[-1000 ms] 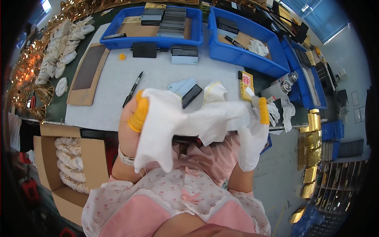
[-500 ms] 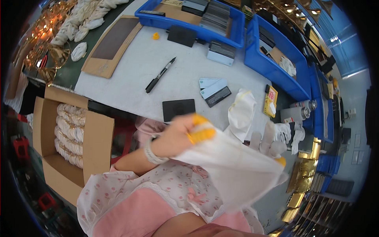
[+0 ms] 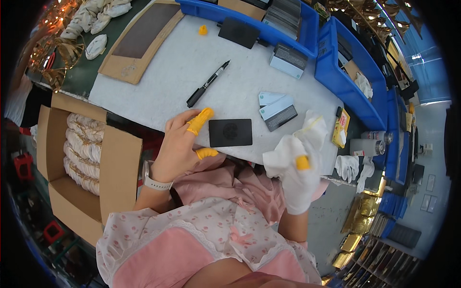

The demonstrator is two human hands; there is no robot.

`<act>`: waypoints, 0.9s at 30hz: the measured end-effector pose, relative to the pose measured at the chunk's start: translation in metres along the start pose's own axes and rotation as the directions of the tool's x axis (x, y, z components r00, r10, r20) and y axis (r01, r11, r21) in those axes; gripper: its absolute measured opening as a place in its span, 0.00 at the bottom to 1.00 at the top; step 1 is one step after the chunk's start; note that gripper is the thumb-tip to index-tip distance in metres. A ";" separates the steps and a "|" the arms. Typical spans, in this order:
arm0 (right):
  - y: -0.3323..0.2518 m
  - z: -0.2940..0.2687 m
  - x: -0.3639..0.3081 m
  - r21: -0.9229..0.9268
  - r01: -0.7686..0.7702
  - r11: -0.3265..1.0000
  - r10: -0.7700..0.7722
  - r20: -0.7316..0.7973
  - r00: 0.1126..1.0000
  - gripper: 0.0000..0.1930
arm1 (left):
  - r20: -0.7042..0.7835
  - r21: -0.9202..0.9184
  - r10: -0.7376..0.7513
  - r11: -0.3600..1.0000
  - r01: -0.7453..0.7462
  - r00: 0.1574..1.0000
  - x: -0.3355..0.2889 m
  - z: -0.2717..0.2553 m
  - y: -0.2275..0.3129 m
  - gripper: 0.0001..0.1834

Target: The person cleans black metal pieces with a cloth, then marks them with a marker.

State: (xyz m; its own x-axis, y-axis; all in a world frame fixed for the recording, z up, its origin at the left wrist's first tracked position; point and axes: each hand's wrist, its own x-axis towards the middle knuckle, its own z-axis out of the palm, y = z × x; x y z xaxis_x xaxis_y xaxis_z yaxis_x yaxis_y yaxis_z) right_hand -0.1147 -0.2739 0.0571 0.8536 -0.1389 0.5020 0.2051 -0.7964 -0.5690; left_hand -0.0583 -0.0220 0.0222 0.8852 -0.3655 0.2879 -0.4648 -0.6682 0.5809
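Single head-worn fisheye view, steeply downward, close over the worktable [image 3: 173, 67] edge.

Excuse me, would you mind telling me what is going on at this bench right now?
A person sits at a grey worktable with a flat black card lying near its front edge. The left hand, bare except for yellow finger cots, hovers just left of the card, apparently not gripping anything. The right hand, in a white glove, clutches a bunched white cloth to the card's right. A black marker, more cards and blue bins lie farther back.
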 end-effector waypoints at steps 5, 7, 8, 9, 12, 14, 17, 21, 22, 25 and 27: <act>0.002 0.022 -0.002 -0.137 0.170 0.976 -0.126 0.283 0.951 0.19 | 0.015 -0.031 0.026 0.999 -0.025 1.000 0.004 -0.002 0.001 0.42; -0.007 0.015 0.002 -0.181 0.307 0.934 -0.241 0.313 0.919 0.18 | 0.023 -0.063 0.030 0.998 -0.028 0.999 0.002 -0.003 0.001 0.42; -0.008 0.016 0.002 -0.180 0.307 0.934 -0.241 0.317 0.917 0.18 | 0.006 -0.038 0.009 0.999 -0.009 1.000 0.000 0.001 -0.001 0.43; -0.008 0.017 0.003 -0.170 0.283 0.944 -0.226 0.289 0.930 0.18 | -0.009 -0.016 -0.008 1.000 0.007 1.000 -0.002 0.003 -0.002 0.43; -0.001 0.014 0.010 -0.117 0.206 0.971 -0.157 0.334 0.929 0.17 | -0.007 -0.006 -0.007 1.000 0.007 1.000 -0.001 0.004 -0.004 0.46; -0.001 0.012 0.010 -0.075 0.151 0.986 -0.107 0.408 0.907 0.17 | -0.012 -0.011 -0.015 1.000 0.015 1.000 -0.003 0.004 -0.006 0.46; -0.011 0.013 0.008 0.214 -0.505 0.836 0.422 0.338 0.841 0.15 | -0.044 -0.042 -0.017 0.999 0.015 0.999 -0.004 0.006 -0.006 0.44; -0.042 0.052 0.011 0.415 -0.211 0.885 0.038 0.388 0.921 0.13 | -0.086 -0.050 0.044 0.998 -0.049 0.995 0.001 0.009 -0.006 0.43; -0.048 0.061 0.015 0.406 0.129 0.905 -0.285 0.354 0.891 0.12 | -0.083 -0.049 0.043 0.998 -0.047 0.996 0.001 0.008 -0.004 0.43; -0.042 0.078 0.014 0.244 0.148 0.958 -0.251 0.476 0.843 0.12 | -0.100 -0.020 0.029 0.999 -0.031 0.995 0.001 0.008 -0.004 0.44; -0.042 0.059 0.018 0.087 0.101 0.991 -0.129 0.443 0.887 0.09 | -0.081 -0.064 0.033 0.997 -0.038 0.996 -0.001 0.009 -0.008 0.45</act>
State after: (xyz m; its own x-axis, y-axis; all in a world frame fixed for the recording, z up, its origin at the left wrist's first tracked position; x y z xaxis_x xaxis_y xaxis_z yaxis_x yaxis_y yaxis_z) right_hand -0.0794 -0.2082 0.0513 0.9428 0.2405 0.2308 0.3313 -0.7524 -0.5694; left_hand -0.0557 -0.0220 0.0098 0.8680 -0.3341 0.3674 -0.4963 -0.6106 0.6172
